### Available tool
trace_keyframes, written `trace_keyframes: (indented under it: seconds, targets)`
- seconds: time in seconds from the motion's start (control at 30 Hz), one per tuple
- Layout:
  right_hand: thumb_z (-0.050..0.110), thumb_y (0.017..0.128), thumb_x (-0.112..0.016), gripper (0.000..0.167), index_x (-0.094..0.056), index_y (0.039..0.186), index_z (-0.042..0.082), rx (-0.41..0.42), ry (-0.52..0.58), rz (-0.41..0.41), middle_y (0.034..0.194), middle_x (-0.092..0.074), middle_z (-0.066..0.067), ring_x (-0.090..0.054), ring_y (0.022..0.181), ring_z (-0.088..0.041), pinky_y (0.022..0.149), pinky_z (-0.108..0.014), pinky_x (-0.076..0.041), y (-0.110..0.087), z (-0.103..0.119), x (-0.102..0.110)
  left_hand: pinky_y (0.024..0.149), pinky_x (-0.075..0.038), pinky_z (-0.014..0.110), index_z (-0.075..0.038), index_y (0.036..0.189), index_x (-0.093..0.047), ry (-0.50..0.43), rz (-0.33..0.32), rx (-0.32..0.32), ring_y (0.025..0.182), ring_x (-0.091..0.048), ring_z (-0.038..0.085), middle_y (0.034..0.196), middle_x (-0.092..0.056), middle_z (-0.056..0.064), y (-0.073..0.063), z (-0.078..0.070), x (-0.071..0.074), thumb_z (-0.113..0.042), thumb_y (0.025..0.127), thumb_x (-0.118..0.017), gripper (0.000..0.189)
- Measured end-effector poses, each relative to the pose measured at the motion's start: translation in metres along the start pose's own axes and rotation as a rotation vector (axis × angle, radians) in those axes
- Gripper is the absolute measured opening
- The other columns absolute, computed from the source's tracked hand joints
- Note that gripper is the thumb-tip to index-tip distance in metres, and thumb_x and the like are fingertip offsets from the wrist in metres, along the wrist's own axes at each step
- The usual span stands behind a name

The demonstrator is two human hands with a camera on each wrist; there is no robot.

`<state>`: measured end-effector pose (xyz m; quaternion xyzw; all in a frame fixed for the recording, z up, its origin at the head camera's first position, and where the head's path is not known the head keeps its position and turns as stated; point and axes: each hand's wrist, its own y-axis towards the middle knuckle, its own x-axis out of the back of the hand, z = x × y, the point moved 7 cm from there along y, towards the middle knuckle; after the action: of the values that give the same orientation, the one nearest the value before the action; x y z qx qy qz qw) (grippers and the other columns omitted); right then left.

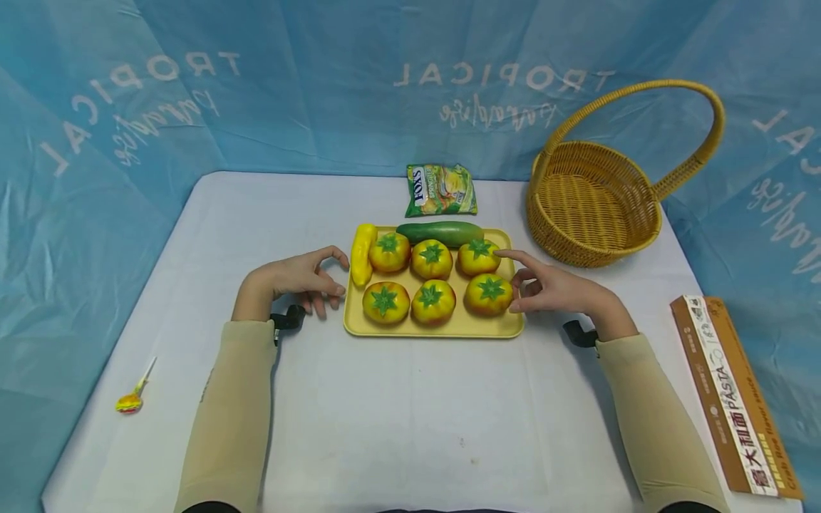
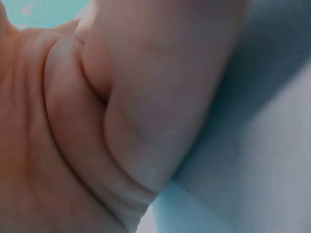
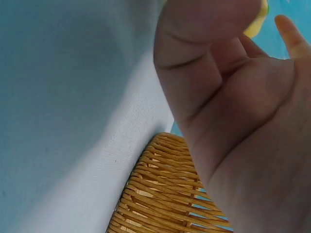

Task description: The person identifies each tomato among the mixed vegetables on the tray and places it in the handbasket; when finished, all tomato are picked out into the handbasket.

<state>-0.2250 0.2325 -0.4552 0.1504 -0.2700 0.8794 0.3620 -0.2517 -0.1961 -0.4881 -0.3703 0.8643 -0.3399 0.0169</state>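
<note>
A yellow tray (image 1: 398, 329) lies mid-table, carrying several yellow-red tomatoes (image 1: 432, 302) with green star-shaped tops. Along its back edge lies a green cucumber (image 1: 442, 233), and at its left end a long yellow banana-like piece (image 1: 363, 255). My left hand (image 1: 301, 279) is beside the tray's left edge, fingers loosely bent with nothing in them; the left wrist view shows mostly its palm skin. At the tray's right edge is my right hand (image 1: 545, 283), its index fingertip right at the back right tomato (image 1: 478, 257) and its thumb close to the front right tomato (image 1: 489, 294).
A wicker basket (image 1: 593, 199) with a tall handle stands at the back right. Behind the tray lies a green FOX'S candy bag (image 1: 441, 190). A pasta box (image 1: 734, 395) lies along the right edge, and a lollipop (image 1: 136, 390) at the left.
</note>
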Motion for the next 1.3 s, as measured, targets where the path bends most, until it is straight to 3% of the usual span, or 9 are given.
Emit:
trace_keyframes:
  seconds: [0.13,0.23,0.67,1.3]
  targets:
    - [0.032,0.092,-0.084,0.092,-0.027,0.164,0.034,-0.027,-0.042,0.011,0.140,-0.057,-0.020,-0.067,0.104,-0.026,0.090,-0.035,-0.055,0.000,-0.001,-0.003,0.058,-0.059,0.029,-0.017,0.140,-0.035,0.008,-0.002,-0.004,0.068,-0.078,0.027,0.095,-0.080,0.014,0.001,-0.002,-0.001,-0.028,0.096,-0.079,0.064]
    - [0.035,0.091,-0.084,0.089,-0.031,0.162,0.034,-0.031,-0.071,0.014,0.144,-0.055,-0.019,-0.065,0.098,-0.026,0.090,-0.037,-0.053,0.000,-0.002,-0.004,0.057,-0.059,0.029,-0.018,0.140,-0.036,0.011,-0.005,-0.007,0.069,-0.078,0.027,0.097,-0.081,0.015,0.002,-0.003,-0.002,-0.027,0.096,-0.079,0.062]
    - [0.037,0.091,-0.084,0.087,-0.035,0.162,0.033,-0.003,-0.131,0.004,0.146,-0.055,-0.018,-0.059,0.103,-0.025,0.094,-0.039,-0.049,0.004,0.000,-0.011,0.054,-0.058,0.028,-0.020,0.140,-0.038,0.026,-0.019,-0.001,0.067,-0.078,0.026,0.091,-0.079,0.013,0.007,-0.004,-0.006,-0.026,0.096,-0.079,0.061]
    - [0.039,0.091,-0.084,0.082,-0.039,0.160,0.034,-0.002,-0.196,-0.028,0.132,-0.059,-0.013,-0.055,0.092,-0.023,0.084,-0.038,-0.046,0.007,0.002,-0.012,0.050,-0.055,0.027,-0.022,0.141,-0.036,0.024,-0.043,-0.012,0.059,-0.075,0.023,0.084,-0.078,0.014,0.011,-0.005,-0.006,-0.029,0.098,-0.078,0.060]
